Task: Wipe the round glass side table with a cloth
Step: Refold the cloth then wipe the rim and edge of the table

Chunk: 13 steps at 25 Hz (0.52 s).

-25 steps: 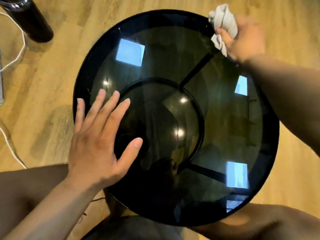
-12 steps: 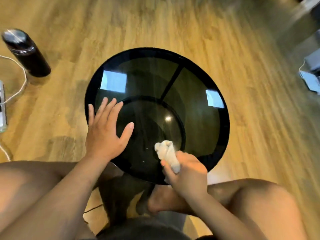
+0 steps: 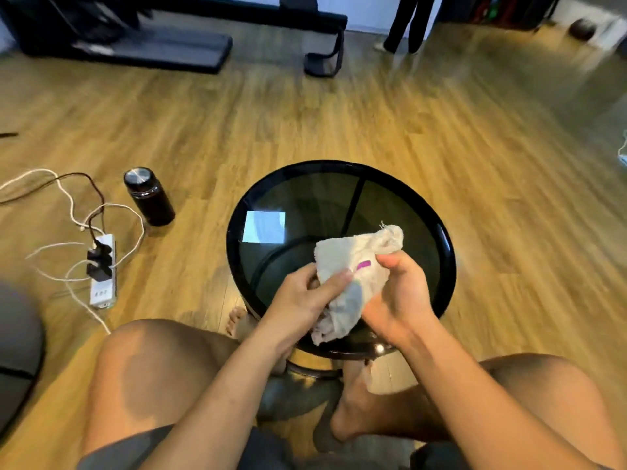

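Note:
The round glass side table (image 3: 339, 195) has a dark tinted top with a black rim and stands on the wooden floor in front of my knees. Above its near half I hold a crumpled off-white cloth (image 3: 353, 266) with a small purple tag. My left hand (image 3: 305, 296) pinches the cloth's left side between thumb and fingers. My right hand (image 3: 400, 296) grips its right side from below. The cloth is lifted off the glass, and its lower end hangs between my hands.
A black bottle (image 3: 149, 198) stands on the floor left of the table. Further left lies a white power strip (image 3: 101, 269) with plugs and tangled cables. A dark bench (image 3: 142, 45) and a person's legs (image 3: 403, 25) are at the far side.
My left hand has lifted off the glass and taken hold of the cloth. My right hand brought the cloth from the far rim to the near side, then raised it. The view has pulled back.

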Each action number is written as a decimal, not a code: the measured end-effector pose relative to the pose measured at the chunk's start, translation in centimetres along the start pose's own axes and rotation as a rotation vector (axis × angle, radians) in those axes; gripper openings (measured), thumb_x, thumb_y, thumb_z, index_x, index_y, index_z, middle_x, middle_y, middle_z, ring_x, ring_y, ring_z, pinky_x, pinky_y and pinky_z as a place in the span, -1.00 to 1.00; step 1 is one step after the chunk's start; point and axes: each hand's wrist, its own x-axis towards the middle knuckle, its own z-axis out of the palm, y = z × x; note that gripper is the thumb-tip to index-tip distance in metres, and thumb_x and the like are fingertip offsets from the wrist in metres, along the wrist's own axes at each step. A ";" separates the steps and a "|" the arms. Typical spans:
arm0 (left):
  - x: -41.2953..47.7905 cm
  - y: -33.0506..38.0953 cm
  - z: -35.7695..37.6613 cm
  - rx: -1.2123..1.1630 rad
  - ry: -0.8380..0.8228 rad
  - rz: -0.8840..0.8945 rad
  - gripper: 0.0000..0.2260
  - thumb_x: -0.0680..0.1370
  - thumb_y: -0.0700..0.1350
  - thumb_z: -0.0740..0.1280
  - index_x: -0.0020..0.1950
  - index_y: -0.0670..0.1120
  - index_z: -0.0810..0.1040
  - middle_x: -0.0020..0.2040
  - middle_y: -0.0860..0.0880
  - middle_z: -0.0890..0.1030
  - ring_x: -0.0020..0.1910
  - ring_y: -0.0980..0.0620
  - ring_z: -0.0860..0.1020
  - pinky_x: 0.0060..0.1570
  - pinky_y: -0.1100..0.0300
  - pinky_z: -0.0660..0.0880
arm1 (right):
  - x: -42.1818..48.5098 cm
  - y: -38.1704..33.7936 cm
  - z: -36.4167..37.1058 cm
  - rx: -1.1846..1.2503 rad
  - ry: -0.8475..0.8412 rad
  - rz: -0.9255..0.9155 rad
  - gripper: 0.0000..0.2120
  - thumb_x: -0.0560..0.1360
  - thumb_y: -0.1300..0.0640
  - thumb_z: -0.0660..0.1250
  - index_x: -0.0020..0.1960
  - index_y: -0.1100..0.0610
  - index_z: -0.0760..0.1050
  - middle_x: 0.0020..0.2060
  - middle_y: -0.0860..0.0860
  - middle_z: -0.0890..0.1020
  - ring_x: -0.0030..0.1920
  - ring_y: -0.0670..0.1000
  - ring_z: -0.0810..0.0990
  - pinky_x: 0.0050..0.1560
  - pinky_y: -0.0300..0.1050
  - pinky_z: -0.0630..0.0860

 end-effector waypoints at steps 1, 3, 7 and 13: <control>-0.7 0.4 0.9 0.018 -0.001 0.052 -0.67 0.42 0.17 0.50 0.07 0.01 0.64 -0.06 0.03 0.75 -0.07 0.05 0.71 -0.08 0.16 0.62 | -1.1 -0.8 -0.3 0.021 -0.019 -0.017 -0.49 0.45 0.12 0.18 0.38 0.25 0.41 0.28 0.30 0.54 0.35 0.29 0.46 0.44 0.27 0.29; -1.7 1.3 2.2 0.097 0.045 0.147 -0.61 0.32 0.16 0.58 0.04 0.03 0.61 -0.09 0.03 0.74 -0.11 0.08 0.70 -0.11 0.11 0.65 | -3.1 -1.9 -1.4 -0.122 -0.014 -0.007 -0.46 0.56 -0.07 0.18 0.41 0.24 0.41 0.35 0.31 0.50 0.37 0.29 0.46 0.44 0.27 0.29; -3.1 2.9 3.6 0.198 -0.007 0.221 -0.43 0.16 0.35 0.50 0.01 0.05 0.57 -0.16 0.06 0.65 -0.23 0.21 0.62 -0.28 0.30 0.53 | -6.5 -3.0 -3.5 -0.322 0.006 0.145 -0.51 0.55 -0.08 0.27 0.36 0.21 0.49 0.26 0.26 0.59 0.27 0.26 0.57 0.31 0.24 0.47; -4.6 3.5 2.9 0.160 -0.221 0.238 -0.62 0.36 0.19 0.52 0.09 0.09 0.60 -0.04 0.18 0.70 -0.05 0.15 0.67 -0.13 0.29 0.56 | -9.1 -5.2 -4.0 -0.100 -0.185 0.107 -0.47 0.41 0.18 0.48 0.33 0.32 0.49 0.29 0.30 0.55 0.24 0.23 0.60 0.24 0.18 0.54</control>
